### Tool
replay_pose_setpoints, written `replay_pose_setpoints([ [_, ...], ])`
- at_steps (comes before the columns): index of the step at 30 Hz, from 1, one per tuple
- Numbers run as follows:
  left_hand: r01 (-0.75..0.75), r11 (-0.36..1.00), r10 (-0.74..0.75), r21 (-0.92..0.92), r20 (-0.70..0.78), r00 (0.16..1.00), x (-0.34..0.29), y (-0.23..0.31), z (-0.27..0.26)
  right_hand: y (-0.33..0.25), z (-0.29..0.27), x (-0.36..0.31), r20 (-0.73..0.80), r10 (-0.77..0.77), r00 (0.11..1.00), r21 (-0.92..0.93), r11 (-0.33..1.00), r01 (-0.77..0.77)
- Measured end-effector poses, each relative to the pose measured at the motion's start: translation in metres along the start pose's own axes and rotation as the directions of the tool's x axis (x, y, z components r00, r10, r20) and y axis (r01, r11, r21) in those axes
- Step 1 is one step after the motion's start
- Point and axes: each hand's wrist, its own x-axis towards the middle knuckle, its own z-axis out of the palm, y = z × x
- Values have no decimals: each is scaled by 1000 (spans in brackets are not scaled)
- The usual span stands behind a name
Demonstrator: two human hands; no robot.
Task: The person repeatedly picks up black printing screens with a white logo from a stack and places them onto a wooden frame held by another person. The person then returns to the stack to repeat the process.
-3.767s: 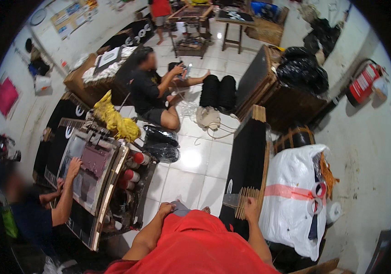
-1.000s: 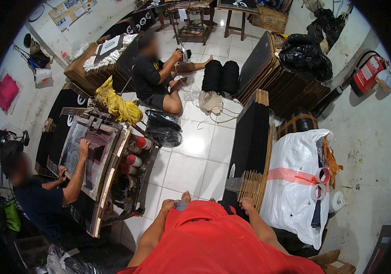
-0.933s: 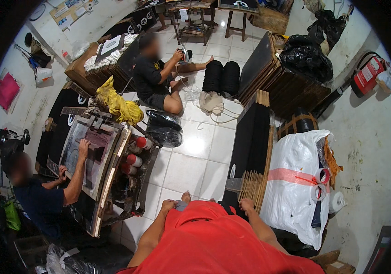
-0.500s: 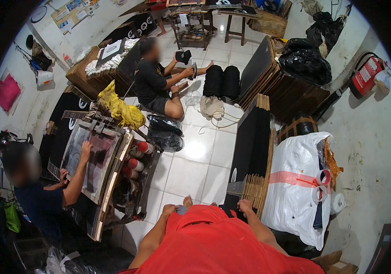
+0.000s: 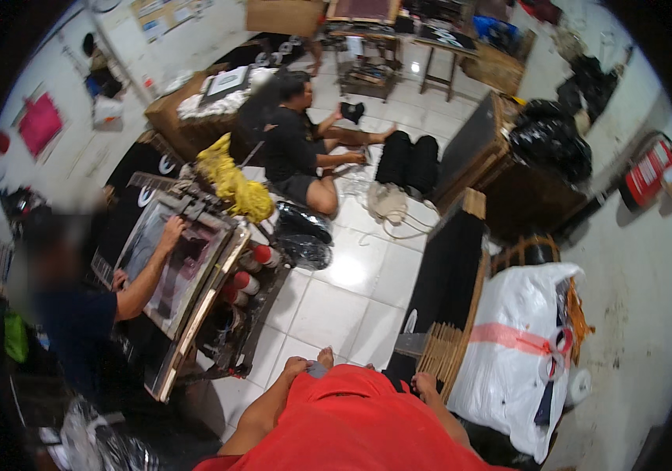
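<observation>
Low in front of my red shirt (image 5: 344,424), my left hand (image 5: 296,366) rests with curled fingers beside a patch of grey cloth (image 5: 317,370). Whatever lies under those fingers is too small to make out. My right hand (image 5: 424,383) is closed beside black cloth (image 5: 400,366), close to the near end of a stack of thin brown-edged boards with black tops (image 5: 446,286). Its fingertips are partly hidden, so what it holds, if anything, does not show. Between the hands, a bare foot (image 5: 325,357) shows on white floor tiles.
Left, a co-worker's hand (image 5: 172,231) touches a framed printing screen (image 5: 167,267); red-capped containers (image 5: 247,282) stand beneath. Ahead, another person (image 5: 292,149) sits on the floor near black rolled bundles (image 5: 408,163). Right are a white sack (image 5: 509,353) and a fire extinguisher (image 5: 648,174).
The view has shifted, so the surroundings sit further right and lower. My hands keep nearly the same pose. The seated person's nearer hand has lowered, and a brown panel appears at the far top.
</observation>
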Motion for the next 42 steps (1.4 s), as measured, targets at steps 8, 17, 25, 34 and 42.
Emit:
replay_pose_setpoints([
  [8, -15, 984, 15, 180, -1, 1000, 5, -4, 4, -9, 2, -5, 37, 3, 999, -45, 999, -1],
  [17, 8, 999, -8, 41, 14, 1000, 15, -16, 14, 0, -6, 6, -7, 21, 1000, 20, 1000, -21],
  [25, -54, 996, 53, 76, 15, 998, 2, -4, 9, 14, -13, 0, -28, 23, 999, 24, 999, -22],
  [34, -3, 995, -6, -100, -90, 996, -35, 8, -47, 34, -2, -6, -73, 107, 992, 65, 993, -102],
  [42, 158, 987, -160, -36, -65, 985, -47, -12, -81, 25, 12, -13, -47, 12, 999, 121, 993, -6],
])
